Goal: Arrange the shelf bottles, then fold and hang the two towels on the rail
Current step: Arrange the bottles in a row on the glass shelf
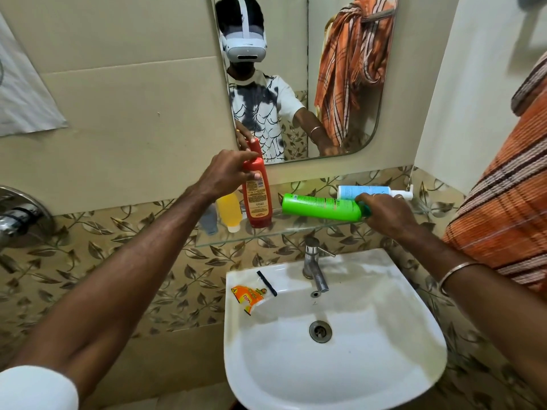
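Left hand (pixel 228 173) has its grip round the red bottle (pixel 257 199), upright on the glass shelf (pixel 266 233); right hand (pixel 381 213) clasps the lying green bottle (pixel 319 207) at its cap end. Smooth plastic, probably light and slippery: mid-body holds look safest.

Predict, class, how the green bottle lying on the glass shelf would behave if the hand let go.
The green bottle lies on its side with a round body, so it may roll. The glass shelf looks smooth, giving little grip. The right hand holds its cap end, probably steadying it.
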Action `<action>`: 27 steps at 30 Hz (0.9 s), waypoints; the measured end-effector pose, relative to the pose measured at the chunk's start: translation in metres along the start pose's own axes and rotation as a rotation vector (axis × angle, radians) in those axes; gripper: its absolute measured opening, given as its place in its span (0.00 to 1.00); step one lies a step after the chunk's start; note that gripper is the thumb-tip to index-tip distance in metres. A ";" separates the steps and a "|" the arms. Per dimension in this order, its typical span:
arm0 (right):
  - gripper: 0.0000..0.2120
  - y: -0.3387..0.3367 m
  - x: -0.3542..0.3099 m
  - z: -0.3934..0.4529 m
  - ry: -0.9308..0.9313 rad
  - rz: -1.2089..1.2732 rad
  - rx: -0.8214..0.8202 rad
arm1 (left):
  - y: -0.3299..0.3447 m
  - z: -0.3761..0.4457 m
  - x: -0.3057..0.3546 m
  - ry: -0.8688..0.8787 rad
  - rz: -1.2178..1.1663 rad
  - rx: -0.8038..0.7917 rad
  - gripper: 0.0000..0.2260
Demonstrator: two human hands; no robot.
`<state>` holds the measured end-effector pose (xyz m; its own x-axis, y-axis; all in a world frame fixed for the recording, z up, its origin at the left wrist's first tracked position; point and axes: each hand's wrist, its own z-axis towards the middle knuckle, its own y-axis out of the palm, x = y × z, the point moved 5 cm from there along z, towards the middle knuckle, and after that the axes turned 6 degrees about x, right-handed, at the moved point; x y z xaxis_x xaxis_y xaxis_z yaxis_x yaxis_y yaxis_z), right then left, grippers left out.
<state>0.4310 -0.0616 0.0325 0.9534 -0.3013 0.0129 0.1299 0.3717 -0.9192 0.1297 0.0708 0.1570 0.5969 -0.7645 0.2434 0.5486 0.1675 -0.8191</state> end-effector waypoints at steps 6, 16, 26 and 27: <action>0.22 0.003 0.000 0.001 0.002 0.002 0.012 | -0.002 0.000 0.001 -0.036 -0.030 -0.033 0.29; 0.19 -0.002 0.001 0.000 -0.019 0.008 0.050 | -0.002 0.003 0.005 -0.012 -0.013 -0.022 0.31; 0.23 -0.032 0.007 -0.001 -0.041 0.191 0.111 | -0.005 -0.001 0.047 0.374 0.369 0.359 0.30; 0.23 -0.040 0.006 0.001 -0.048 0.236 0.126 | -0.001 -0.001 0.055 0.433 0.398 0.384 0.29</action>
<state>0.4316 -0.0778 0.0697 0.9728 -0.1529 -0.1742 -0.0671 0.5336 -0.8431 0.1613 0.0279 0.1708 0.5525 -0.7651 -0.3307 0.5521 0.6331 -0.5425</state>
